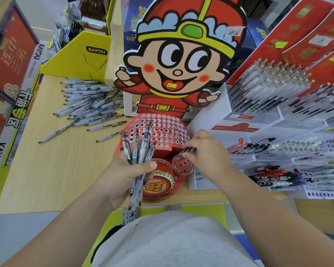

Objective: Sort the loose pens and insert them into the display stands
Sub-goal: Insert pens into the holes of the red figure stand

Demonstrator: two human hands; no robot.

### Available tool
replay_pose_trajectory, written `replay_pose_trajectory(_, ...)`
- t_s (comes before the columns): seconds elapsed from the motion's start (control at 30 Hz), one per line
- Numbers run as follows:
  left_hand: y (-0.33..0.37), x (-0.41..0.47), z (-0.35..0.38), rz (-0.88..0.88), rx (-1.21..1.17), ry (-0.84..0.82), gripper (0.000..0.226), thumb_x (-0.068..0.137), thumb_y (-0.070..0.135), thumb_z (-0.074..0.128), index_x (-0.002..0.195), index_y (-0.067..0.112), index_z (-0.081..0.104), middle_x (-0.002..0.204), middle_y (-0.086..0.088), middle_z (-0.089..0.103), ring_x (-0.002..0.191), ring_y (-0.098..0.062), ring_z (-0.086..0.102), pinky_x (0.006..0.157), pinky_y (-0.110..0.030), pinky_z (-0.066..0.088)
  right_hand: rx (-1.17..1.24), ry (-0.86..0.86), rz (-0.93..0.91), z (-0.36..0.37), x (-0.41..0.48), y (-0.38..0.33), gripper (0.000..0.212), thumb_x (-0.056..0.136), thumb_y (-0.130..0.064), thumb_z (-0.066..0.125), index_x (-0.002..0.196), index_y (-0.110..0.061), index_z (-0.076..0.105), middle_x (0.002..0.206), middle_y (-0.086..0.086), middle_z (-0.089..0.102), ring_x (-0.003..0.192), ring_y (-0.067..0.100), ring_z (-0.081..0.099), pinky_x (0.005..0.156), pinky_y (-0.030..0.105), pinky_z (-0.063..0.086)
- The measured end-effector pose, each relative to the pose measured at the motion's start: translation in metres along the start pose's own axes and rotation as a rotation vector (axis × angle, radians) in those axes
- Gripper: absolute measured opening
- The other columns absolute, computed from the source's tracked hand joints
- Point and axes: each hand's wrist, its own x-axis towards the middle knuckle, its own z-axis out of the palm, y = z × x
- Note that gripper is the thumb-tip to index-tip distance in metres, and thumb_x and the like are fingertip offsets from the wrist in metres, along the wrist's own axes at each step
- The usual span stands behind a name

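Wood surface w/ loose pens pile beyond left hand, which grips a bunch; right hand pinches pens at small holder. Stand mostly empty imo.

Right of the red stand, the racks of pens are blurred and run off the picture's edge. Just in front of the stand, the right hand covers all but the dark ends of a cluster of pens, and the left hand hides the middle of its pen bundle.
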Motion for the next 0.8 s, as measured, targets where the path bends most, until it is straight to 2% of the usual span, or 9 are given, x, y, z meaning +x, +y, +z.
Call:
replay_pose_trajectory(0.2,0.004,-0.005,0.005,0.0,0.025,-0.035,0.019,0.085,0.002,0.074,0.097,0.013,0.064,0.073,-0.005,0.062,0.064,-0.019,0.061,0.057,-0.03,0.052,-0.005,-0.034,-0.009,-0.004,-0.002,-0.001,0.038,0.085,-0.04,0.076,0.119,-0.023,0.071,0.118,-0.002,0.052,0.098,0.022,0.062,0.079,0.032,0.051)
replay_pose_trajectory(0.3,0.009,-0.008,0.005,0.002,0.073,-0.073,0.017,0.086,0.0,0.073,0.091,0.012,0.062,0.07,-0.006,0.058,0.062,-0.021,0.058,0.056,-0.031,0.05,0.091,0.031,0.012,-0.015,-0.008,-0.006,0.044,0.085,-0.046,0.075,0.123,-0.026,0.067,0.119,-0.006,0.054,0.091,0.014,0.06,0.076,0.027,0.044)
replay_pose_trajectory(0.4,0.018,-0.011,0.004,-0.001,0.126,-0.13,0.022,0.082,-0.001,0.078,0.089,0.01,0.061,0.069,-0.015,0.055,0.059,-0.024,0.054,0.056,-0.033,0.049,0.413,0.136,0.088,-0.03,-0.019,-0.019,0.027,0.088,-0.042,0.071,0.11,-0.027,0.071,0.105,-0.01,0.064,0.074,0.007,0.057,0.073,0.028,0.046)
replay_pose_trajectory(0.47,0.024,-0.013,0.006,-0.011,0.168,-0.161,0.024,0.08,-0.002,0.079,0.092,0.009,0.062,0.069,-0.015,0.055,0.059,-0.024,0.054,0.054,-0.032,0.05,0.769,0.089,0.175,-0.038,-0.027,-0.034,0.017,0.09,-0.036,0.071,0.102,-0.023,0.074,0.095,-0.003,0.071,0.064,0.01,0.063,0.063,0.031,0.051)
replay_pose_trajectory(0.53,0.029,-0.016,0.012,-0.013,0.213,-0.206,0.023,0.083,-0.005,0.075,0.099,0.006,0.062,0.069,-0.014,0.054,0.058,-0.024,0.052,0.047,-0.028,0.049,1.091,-0.002,0.253,-0.042,-0.036,-0.049,0.014,0.09,-0.028,0.073,0.101,-0.02,0.073,0.088,0.004,0.074,0.059,0.013,0.063,0.05,0.029,0.048)
replay_pose_trajectory(0.57,0.03,-0.017,0.015,-0.014,0.233,-0.223,0.024,0.083,-0.006,0.074,0.101,0.005,0.062,0.068,-0.012,0.054,0.057,-0.023,0.052,0.044,-0.026,0.048,1.179,-0.023,0.271,-0.041,-0.04,-0.053,0.014,0.089,-0.023,0.073,0.101,-0.017,0.072,0.081,0.003,0.074,0.057,0.013,0.062,0.048,0.027,0.046)
replay_pose_trajectory(0.67,0.03,-0.018,0.023,-0.025,0.264,-0.23,0.03,0.082,-0.009,0.075,0.102,0.011,0.065,0.069,-0.007,0.06,0.06,-0.022,0.054,0.048,-0.027,0.049,1.259,-0.022,0.3,-0.034,-0.049,-0.056,0.014,0.088,-0.013,0.075,0.099,-0.007,0.069,0.065,0.002,0.069,0.051,0.012,0.061,0.046,0.023,0.044)
replay_pose_trajectory(0.73,0.028,-0.018,0.027,-0.029,0.279,-0.239,0.032,0.08,-0.008,0.077,0.1,0.014,0.068,0.074,-0.008,0.063,0.064,-0.024,0.055,0.055,-0.031,0.051,1.29,-0.024,0.32,-0.031,-0.054,-0.051,0.013,0.086,-0.011,0.077,0.095,-0.006,0.069,0.067,0.007,0.07,0.056,0.014,0.065,0.049,0.024,0.047)
replay_pose_trajectory(0.8,0.027,-0.018,0.033,-0.024,0.275,-0.24,0.031,0.08,-0.01,0.076,0.097,0.015,0.069,0.074,-0.006,0.066,0.063,-0.022,0.056,0.055,-0.029,0.051,1.332,-0.058,0.313,-0.032,-0.06,-0.044,0.014,0.083,-0.008,0.078,0.095,-0.006,0.07,0.071,0.009,0.071,0.062,0.017,0.067,0.053,0.024,0.051)
